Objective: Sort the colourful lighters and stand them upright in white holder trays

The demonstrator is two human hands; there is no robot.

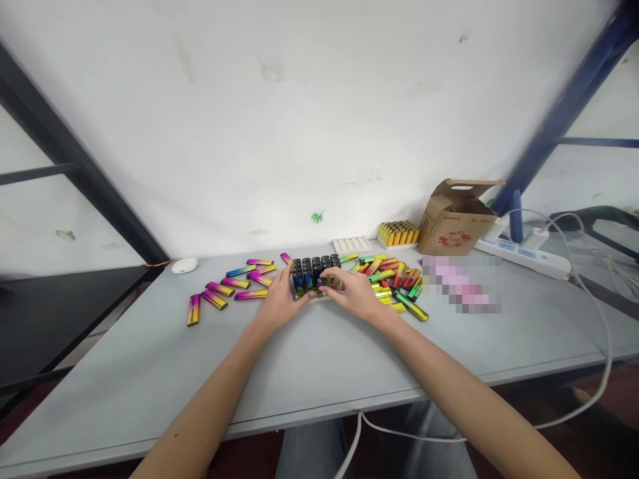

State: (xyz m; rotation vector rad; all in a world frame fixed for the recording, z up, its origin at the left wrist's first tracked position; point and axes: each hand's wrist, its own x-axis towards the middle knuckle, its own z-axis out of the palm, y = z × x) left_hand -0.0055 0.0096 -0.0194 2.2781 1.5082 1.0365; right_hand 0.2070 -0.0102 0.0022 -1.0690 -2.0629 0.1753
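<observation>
A tight block of upright black-topped tubes (307, 265) with shiny, coloured sides stands in a white tray (322, 297) before me. My left hand (281, 297) curves around the block's left front corner, thumb along the front and fingers at the side. My right hand (353, 291) is closed in a pinch at the right front, on one black-topped tube (322, 282) tipped towards me. Its lower part is hidden by the fingers. Shiny purple-and-yellow flat tubes (215, 301) lie loose on the left. A pile of red, green and yellow flat tubes (382, 274) lies beside my right hand.
Behind the pile are a white tray with holes (352, 245) and a tray of yellow cylinders (398, 234). An open cardboard box (452, 223), a power strip (526, 256) and a looping white cable (606, 346) are on the right. A white case (184, 266) sits far left.
</observation>
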